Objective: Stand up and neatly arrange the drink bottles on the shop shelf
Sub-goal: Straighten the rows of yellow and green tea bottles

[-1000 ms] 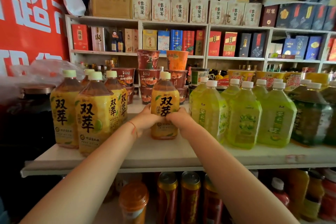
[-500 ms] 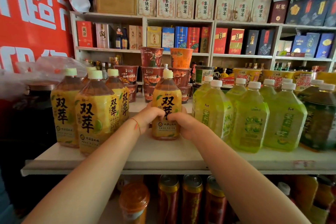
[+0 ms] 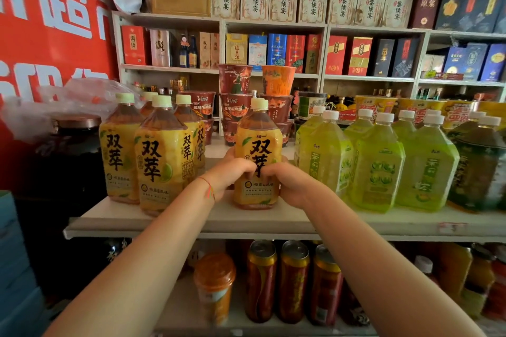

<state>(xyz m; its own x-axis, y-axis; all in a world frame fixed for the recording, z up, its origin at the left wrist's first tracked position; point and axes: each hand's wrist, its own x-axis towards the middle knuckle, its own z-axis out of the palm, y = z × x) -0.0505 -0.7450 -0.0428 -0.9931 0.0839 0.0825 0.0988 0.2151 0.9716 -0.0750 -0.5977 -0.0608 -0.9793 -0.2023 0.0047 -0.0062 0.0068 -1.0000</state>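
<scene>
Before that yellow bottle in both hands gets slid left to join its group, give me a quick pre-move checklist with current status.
1. Grip: left hand and right hand both curl around the held yellow bottle. Ok.
2. Bottle upright, label facing front. Ok.
3. Base on the shelf: it looks set down, but full contact is uncertain. Cannot tell.
4. Path left: a bare gap lies between it and the yellow bottle group. Ok.
5. Right side: the green bottles stand very close to the right hand; whether they touch is unclear. Cannot tell.
6. Group alignment: its front bottles sit at uneven depths. Not ok.
</scene>
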